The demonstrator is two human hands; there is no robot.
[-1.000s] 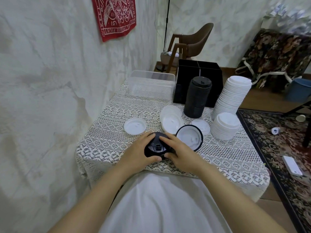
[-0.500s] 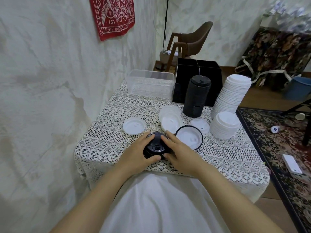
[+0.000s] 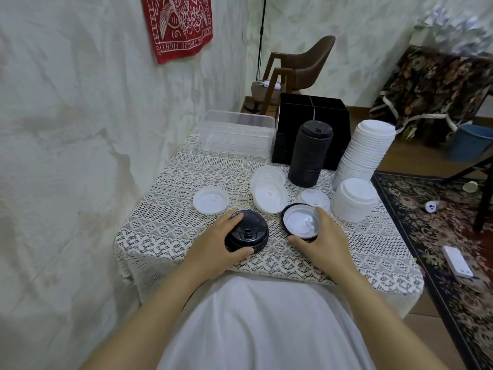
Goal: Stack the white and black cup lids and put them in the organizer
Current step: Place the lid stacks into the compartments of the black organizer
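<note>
My left hand (image 3: 216,241) grips a small stack of black lids (image 3: 248,232) near the table's front edge. To its right, my right hand (image 3: 320,241) holds an upturned black lid with a white inside (image 3: 300,222), thumb and fingers on its rim. Loose white lids lie behind: one (image 3: 210,201) at the left, two overlapping (image 3: 269,196), one (image 3: 313,198) to the right. A tall black lid stack (image 3: 310,153) stands before the black organizer (image 3: 314,121). A tall white stack (image 3: 365,153) leans behind a short white stack (image 3: 353,200).
A lace cloth (image 3: 186,169) covers the small table, which stands against the wall on the left. A clear plastic box (image 3: 237,134) sits at the back left. A chair (image 3: 296,68) stands behind; a patterned rug (image 3: 440,222) lies to the right.
My right hand left the black lid stack and moved right onto the upturned black lid. My left hand stays on the stack.
</note>
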